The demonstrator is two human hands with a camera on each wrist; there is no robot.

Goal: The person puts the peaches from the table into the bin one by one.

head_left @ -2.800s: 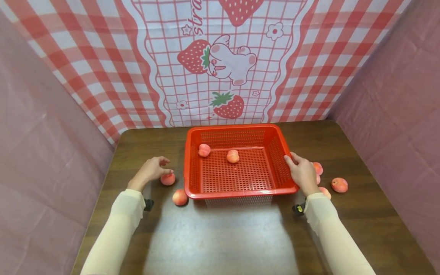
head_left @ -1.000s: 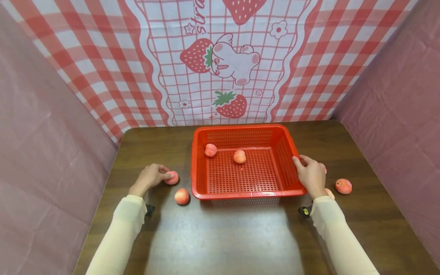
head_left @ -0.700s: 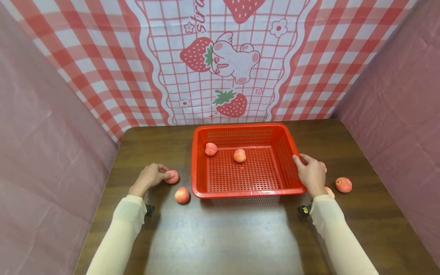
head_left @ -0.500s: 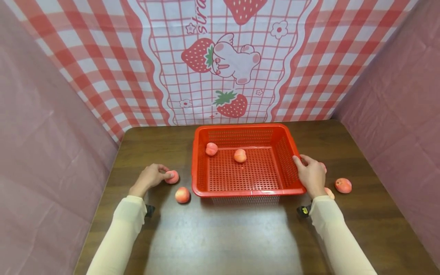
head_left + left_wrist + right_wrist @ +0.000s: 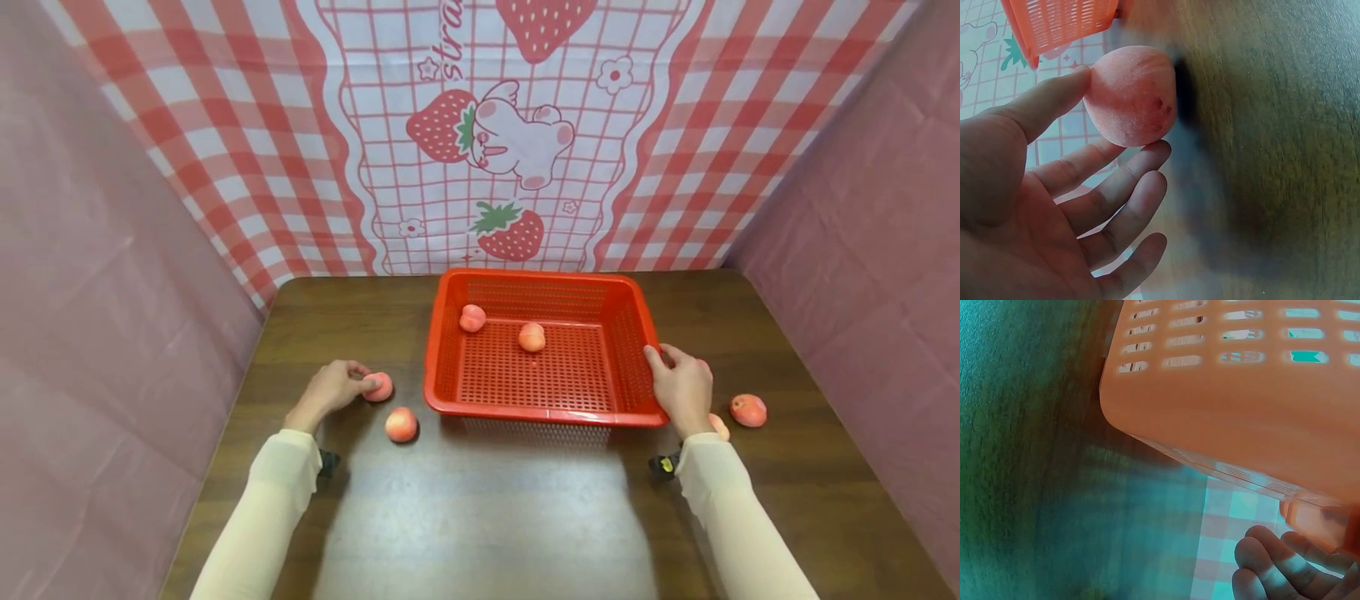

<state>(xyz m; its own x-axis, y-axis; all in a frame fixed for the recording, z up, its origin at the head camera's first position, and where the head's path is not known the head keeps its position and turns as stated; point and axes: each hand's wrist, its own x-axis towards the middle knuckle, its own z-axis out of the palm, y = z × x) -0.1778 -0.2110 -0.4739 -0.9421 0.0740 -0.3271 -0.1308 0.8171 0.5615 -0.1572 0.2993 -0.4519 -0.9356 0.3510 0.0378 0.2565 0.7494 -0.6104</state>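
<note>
My left hand (image 5: 330, 393) pinches a pink peach (image 5: 380, 387) between thumb and fingertips, left of the basket. In the left wrist view the peach (image 5: 1132, 97) shows dark marks, and the lower fingers hang loosely curved beneath it. My right hand (image 5: 682, 387) grips the right rim of a red perforated plastic basket (image 5: 547, 416), thumb over the edge. In the right wrist view the basket's side (image 5: 1241, 406) fills the upper right, with curled fingers (image 5: 1266, 556) under the rim. Two peaches lie inside the basket, one (image 5: 472, 318) at the back left, another (image 5: 532, 337) near the middle.
One more peach (image 5: 401, 425) sits by the basket's front left corner. Right of the basket lies a peach (image 5: 748, 410), with others partly hidden behind the right hand and wrist. A checked strawberry-print cloth (image 5: 517, 150) hangs behind the brown wooden table (image 5: 480, 508).
My left hand has come down and taken hold of the peach, which has shifted slightly. The basket has turned a little, its left end moving toward the back. The right hand keeps its grip.
</note>
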